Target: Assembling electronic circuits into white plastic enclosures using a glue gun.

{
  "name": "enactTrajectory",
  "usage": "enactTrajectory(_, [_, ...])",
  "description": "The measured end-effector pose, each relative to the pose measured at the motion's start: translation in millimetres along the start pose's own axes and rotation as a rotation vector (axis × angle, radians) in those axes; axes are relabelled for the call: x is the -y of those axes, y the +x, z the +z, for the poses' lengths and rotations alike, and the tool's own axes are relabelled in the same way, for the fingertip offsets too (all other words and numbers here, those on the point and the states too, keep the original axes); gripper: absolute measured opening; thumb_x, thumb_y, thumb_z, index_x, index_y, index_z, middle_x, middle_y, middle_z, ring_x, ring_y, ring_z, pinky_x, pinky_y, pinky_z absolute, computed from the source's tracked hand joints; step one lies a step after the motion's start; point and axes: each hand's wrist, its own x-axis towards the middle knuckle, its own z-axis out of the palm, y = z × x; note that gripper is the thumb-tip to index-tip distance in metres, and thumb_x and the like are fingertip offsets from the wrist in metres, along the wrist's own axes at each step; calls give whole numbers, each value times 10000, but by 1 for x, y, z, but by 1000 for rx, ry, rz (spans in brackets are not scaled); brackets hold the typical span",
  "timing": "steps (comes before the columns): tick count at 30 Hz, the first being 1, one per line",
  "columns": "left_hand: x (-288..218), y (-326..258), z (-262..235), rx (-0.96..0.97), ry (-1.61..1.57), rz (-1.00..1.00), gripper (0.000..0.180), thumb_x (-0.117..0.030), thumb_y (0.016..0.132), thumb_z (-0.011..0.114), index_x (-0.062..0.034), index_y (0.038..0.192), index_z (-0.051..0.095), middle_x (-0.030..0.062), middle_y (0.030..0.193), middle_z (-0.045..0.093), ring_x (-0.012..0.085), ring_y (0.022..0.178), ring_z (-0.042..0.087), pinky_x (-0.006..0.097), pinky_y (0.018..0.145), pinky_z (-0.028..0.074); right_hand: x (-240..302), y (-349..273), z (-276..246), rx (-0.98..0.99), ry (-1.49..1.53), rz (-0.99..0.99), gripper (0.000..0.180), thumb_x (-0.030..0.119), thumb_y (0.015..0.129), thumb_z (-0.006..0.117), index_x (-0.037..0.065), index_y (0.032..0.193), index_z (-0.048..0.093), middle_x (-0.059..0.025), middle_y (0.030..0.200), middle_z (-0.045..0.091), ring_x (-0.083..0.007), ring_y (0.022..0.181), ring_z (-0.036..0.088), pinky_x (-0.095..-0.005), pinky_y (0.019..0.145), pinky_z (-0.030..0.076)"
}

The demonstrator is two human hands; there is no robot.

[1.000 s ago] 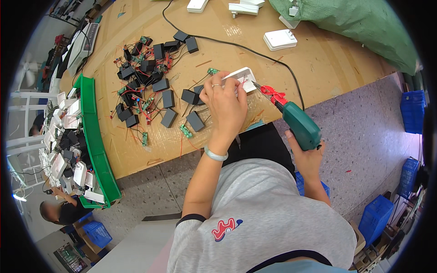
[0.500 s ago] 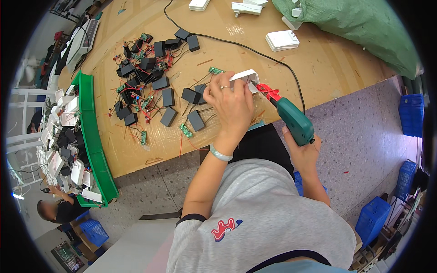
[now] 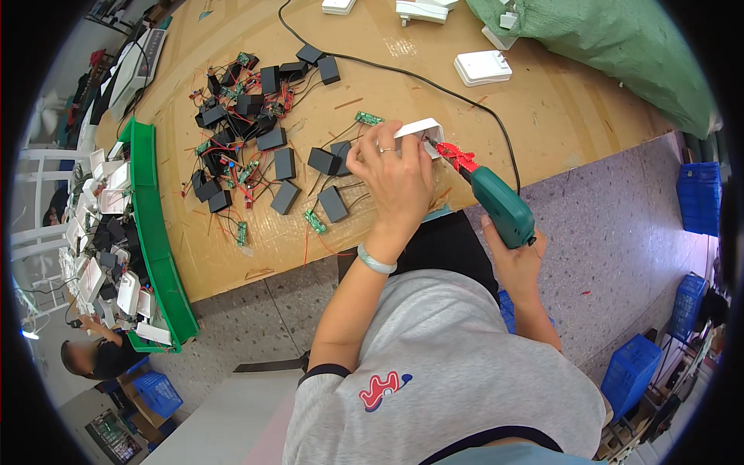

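Green bin [image 3: 151, 232]: left edge of frame, running along the table's side; holds white casings, kept beside the work but off the bench.
Black modules [image 3: 285, 198]: scattered upper left of centre with red wires and small green boards [image 3: 315, 221], loose and within reach of the left hand.
Table [image 3: 558, 116]: tan top filling the upper frame.
Left hand [image 3: 397, 174]: centre; fingers curled and pinched around the white casing, knuckles up, pressing it near the table's front edge, probably to steady it against the tool.
White casing [image 3: 422, 132]: just above centre, in the left hand; small, boxy, glossy white, rounded corners, one end turned right toward the driver. Largely hidden by the fingers.
Driver [image 3: 496, 201]: right of centre; green body, red nose, tip at the casing's open end, angled up-left.
Right hand [image 3: 515, 260]: below the driver, closed around its grip.
White adapter [image 3: 482, 68]: upper right, lying apart.
Green bag [image 3: 612, 54]: upper right corner.
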Motion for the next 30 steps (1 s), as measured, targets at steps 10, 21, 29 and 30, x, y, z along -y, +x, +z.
enactTrajectory(10, [1,-1,1,-8,18,6,139,-141,808,717,-53,902,665,114,1184,581,325,1185,494,530,992,299,1,-1,1,5,-30,-2,173,23,879,757,-15,1041,711,-39,864,704,-74,777,614,-237,732,491])
enactTrajectory(21, [0,0,0,4,16,7,137,-140,805,717,-57,905,672,111,1193,576,324,1201,485,527,999,296,0,2,0,-15,-29,-77,148,21,882,744,2,1020,696,-36,796,659,-75,715,587,-237,679,475])
enactTrajectory(29, [0,0,1,9,15,7,134,-142,811,714,-56,904,671,113,1190,575,323,1202,488,526,1008,290,-4,1,2,-12,-19,-52,150,22,877,751,3,1013,691,-24,771,625,-69,697,549,-228,659,454])
enactTrajectory(30, [0,0,1,8,16,7,133,-141,810,715,-57,902,670,112,1191,574,323,1202,488,526,1008,290,-4,0,2,-12,-19,-52,150,22,877,751,3,1013,691,-24,771,625,-69,697,549,-228,659,454])
